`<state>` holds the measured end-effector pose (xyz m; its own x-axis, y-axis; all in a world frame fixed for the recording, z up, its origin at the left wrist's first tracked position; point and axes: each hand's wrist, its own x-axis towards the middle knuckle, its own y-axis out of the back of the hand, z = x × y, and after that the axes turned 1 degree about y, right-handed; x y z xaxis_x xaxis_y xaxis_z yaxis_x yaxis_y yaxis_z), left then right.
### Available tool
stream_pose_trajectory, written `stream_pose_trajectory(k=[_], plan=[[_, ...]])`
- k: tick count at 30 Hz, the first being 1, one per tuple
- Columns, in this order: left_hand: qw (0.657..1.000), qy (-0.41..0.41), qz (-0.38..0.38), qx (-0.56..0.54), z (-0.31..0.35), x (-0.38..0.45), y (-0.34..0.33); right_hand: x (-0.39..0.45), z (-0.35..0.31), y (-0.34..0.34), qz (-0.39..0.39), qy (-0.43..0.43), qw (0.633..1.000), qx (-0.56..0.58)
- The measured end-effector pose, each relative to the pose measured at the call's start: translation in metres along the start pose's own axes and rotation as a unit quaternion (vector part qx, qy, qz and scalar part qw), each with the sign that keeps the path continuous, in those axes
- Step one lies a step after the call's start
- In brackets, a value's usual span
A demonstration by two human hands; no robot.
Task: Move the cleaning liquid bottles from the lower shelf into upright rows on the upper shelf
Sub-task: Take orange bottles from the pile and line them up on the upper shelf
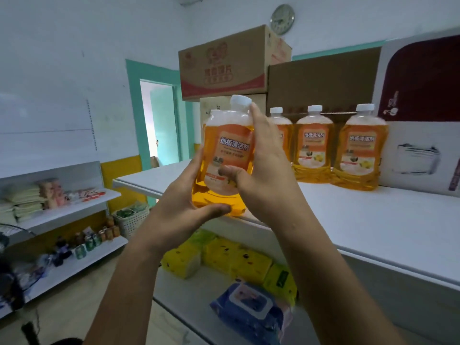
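While you grip the clear plastic bottle of orange liquid (225,155) with both hands, left hand (185,195) cupping its base, right hand (263,168) wrapping its side, it hovers tilted just left of the upright bottle row (336,145) on the white upper shelf (373,220).

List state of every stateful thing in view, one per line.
held bottle: capped, tilted, above shelf edge
left hand: grips its base
right hand: grips its side
three bottles: upright, capped, in a row on upper shelf
doorway: open
wipes pack: lid closed
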<state>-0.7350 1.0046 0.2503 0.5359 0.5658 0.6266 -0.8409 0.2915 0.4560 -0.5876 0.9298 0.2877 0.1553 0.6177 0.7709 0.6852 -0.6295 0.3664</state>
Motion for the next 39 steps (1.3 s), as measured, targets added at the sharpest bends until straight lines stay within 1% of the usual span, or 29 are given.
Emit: stream_pose_trajectory(k=[4,6,9,12,14,16,18,19,21,28,35,39], plan=[[0.999,-0.009,-0.031,0.001,-0.04,0.024,0.021,0.021,0.002,-0.035,-0.002,-0.031,0.998,-0.061],[0.998,-0.014,-0.054,0.01,-0.061,0.036,0.033,0.032,-0.002,-0.053,-0.011,-0.03,0.992,-0.121],[0.997,-0.018,-0.074,0.026,-0.091,0.053,0.051,0.048,-0.008,-0.082,-0.025,-0.018,0.972,-0.233],[0.997,-0.015,-0.078,0.025,-0.113,0.066,0.061,0.065,-0.006,-0.11,-0.032,-0.044,0.957,-0.286],[0.996,0.0,-0.086,0.039,-0.123,0.078,0.067,0.076,-0.001,-0.123,-0.03,-0.057,0.952,-0.3],[0.985,0.024,-0.118,0.121,-0.139,0.096,0.074,0.086,0.007,-0.134,-0.022,-0.077,0.945,-0.316],[0.962,0.069,-0.15,0.218,-0.151,0.111,0.081,0.097,0.013,-0.144,-0.013,-0.098,0.935,-0.341],[0.954,0.095,-0.161,0.233,-0.155,0.114,0.082,0.102,0.017,-0.148,-0.013,-0.107,0.93,-0.35],[0.95,0.13,-0.164,0.233,-0.161,0.114,0.083,0.111,0.023,-0.155,-0.011,-0.124,0.925,-0.359],[0.973,0.08,-0.109,0.189,-0.167,0.104,0.083,0.133,0.047,-0.168,0.007,-0.168,0.908,-0.383],[0.973,0.065,-0.128,0.181,-0.171,0.106,0.085,0.14,0.06,-0.169,0.008,-0.196,0.912,-0.359],[0.975,0.066,-0.129,0.168,-0.171,0.106,0.087,0.139,0.059,-0.167,-0.017,-0.204,0.904,-0.375]])
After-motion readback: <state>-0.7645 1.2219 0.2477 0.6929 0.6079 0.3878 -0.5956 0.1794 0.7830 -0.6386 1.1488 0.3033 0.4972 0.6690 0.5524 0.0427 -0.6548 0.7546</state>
